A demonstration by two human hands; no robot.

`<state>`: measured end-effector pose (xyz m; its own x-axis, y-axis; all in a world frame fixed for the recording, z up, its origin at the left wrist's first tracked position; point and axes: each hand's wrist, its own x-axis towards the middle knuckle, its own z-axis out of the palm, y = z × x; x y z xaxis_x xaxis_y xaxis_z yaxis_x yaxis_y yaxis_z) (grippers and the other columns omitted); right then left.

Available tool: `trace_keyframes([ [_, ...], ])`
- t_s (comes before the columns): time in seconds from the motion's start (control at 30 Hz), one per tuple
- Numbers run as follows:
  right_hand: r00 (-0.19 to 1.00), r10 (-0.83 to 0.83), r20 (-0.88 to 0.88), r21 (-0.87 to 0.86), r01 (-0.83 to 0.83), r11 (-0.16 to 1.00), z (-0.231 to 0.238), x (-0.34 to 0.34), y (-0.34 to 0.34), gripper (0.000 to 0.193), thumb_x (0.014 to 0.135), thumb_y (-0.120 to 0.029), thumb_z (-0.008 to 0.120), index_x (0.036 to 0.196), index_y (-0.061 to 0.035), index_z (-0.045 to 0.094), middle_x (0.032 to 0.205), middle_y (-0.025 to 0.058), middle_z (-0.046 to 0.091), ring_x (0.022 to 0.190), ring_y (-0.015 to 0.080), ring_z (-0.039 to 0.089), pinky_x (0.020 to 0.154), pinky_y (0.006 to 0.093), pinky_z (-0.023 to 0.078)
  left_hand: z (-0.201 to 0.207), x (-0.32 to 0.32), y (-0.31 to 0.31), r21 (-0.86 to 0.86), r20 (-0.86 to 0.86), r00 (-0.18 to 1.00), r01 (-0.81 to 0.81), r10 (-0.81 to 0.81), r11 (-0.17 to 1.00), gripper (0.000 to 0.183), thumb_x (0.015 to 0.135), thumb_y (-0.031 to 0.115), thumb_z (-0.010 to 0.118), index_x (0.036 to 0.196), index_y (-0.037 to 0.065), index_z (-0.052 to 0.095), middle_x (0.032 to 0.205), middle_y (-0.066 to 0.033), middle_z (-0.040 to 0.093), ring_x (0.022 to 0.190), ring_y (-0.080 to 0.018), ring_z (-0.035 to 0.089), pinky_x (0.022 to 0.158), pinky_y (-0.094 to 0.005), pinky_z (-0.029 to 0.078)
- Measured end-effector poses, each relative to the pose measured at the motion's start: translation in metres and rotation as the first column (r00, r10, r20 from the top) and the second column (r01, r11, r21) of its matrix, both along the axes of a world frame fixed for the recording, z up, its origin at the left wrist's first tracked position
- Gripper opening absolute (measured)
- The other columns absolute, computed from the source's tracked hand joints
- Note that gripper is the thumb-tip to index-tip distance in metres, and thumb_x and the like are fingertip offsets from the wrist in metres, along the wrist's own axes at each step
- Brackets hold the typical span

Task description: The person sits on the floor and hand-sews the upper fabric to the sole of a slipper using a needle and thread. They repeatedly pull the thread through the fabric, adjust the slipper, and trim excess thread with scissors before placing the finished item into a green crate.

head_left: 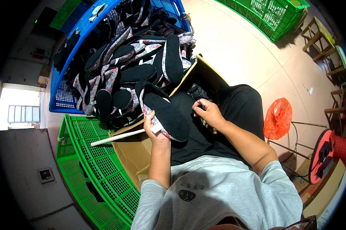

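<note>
My left hand [156, 134] grips a slipper [168, 115] by its edge, over my left thigh. Its black sole is turned up, its sides are grey with a red floral pattern, and a small white label shows beside my thumb. Over my lap, to the right of the slipper and apart from it, my right hand [209, 112] has its fingers curled and pinched together; whether anything tiny is between them is hidden. Ahead on the left, a heap of similar slippers [136, 73] fills a big blue crate [62, 97] and spills over its near side.
A green crate [100, 143] and an open cardboard box [131, 155] stand at my left, with a white rod [115, 138] lying across them. On the right are a red plastic bag [279, 119] on a metal frame and a red reel [320, 156]. Wooden stools [319, 38] stand farther off.
</note>
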<state>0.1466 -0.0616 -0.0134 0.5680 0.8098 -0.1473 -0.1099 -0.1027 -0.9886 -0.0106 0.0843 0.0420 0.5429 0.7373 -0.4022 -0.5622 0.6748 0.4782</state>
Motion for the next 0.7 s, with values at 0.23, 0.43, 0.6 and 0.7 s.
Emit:
trace_keyframes([
  [0.23,0.955,0.217,0.201,-0.038,-0.214,0.976,-0.005,-0.004,-0.003,0.037,0.101,-0.037,0.053,0.117,-0.0036,0.051,0.096,0.0148,0.068,0.09,0.0272,0.067,0.081,0.0389,0.051,-0.004,0.001,0.003,0.063,-0.003,0.999,-0.047,0.047,0.997,0.035,0.081,0.009,0.055,0.115,0.003,0.06,0.107,-0.0141,0.068,0.098,-0.0308,0.068,0.091,-0.0443,0.055],
  [0.43,0.933,0.329,0.149,0.075,-0.342,0.937,0.008,-0.007,-0.005,0.033,0.102,-0.033,0.051,0.119,-0.0045,0.049,0.099,0.0144,0.065,0.094,0.0266,0.065,0.085,0.0372,0.049,-0.011,-0.002,0.005,0.204,-0.07,0.994,-0.064,0.08,0.977,0.04,0.081,0.017,0.06,0.118,0.003,0.06,0.112,-0.0144,0.068,0.101,-0.0318,0.067,0.095,-0.0447,0.053],
  [0.6,0.908,0.335,0.253,0.056,-0.36,0.931,0.01,-0.008,-0.005,0.032,0.098,-0.027,0.057,0.12,-0.004,0.051,0.102,0.0143,0.064,0.095,0.0267,0.064,0.086,0.0369,0.048,-0.007,-0.001,0.003,0.226,-0.06,0.995,-0.062,0.077,0.972,0.038,0.082,0.015,0.059,0.118,0.003,0.06,0.111,-0.0145,0.068,0.101,-0.0313,0.067,0.095,-0.0449,0.053],
  [0.7,0.909,0.331,0.252,0.074,-0.359,0.93,0.007,-0.008,-0.005,0.03,0.098,-0.025,0.058,0.119,-0.0035,0.052,0.101,0.0146,0.064,0.094,0.0269,0.064,0.086,0.0368,0.048,-0.003,0.002,-0.001,0.243,-0.08,0.992,-0.079,0.101,0.967,0.037,0.082,0.013,0.058,0.118,0.003,0.06,0.111,-0.014,0.068,0.101,-0.0313,0.067,0.095,-0.0452,0.053],
])
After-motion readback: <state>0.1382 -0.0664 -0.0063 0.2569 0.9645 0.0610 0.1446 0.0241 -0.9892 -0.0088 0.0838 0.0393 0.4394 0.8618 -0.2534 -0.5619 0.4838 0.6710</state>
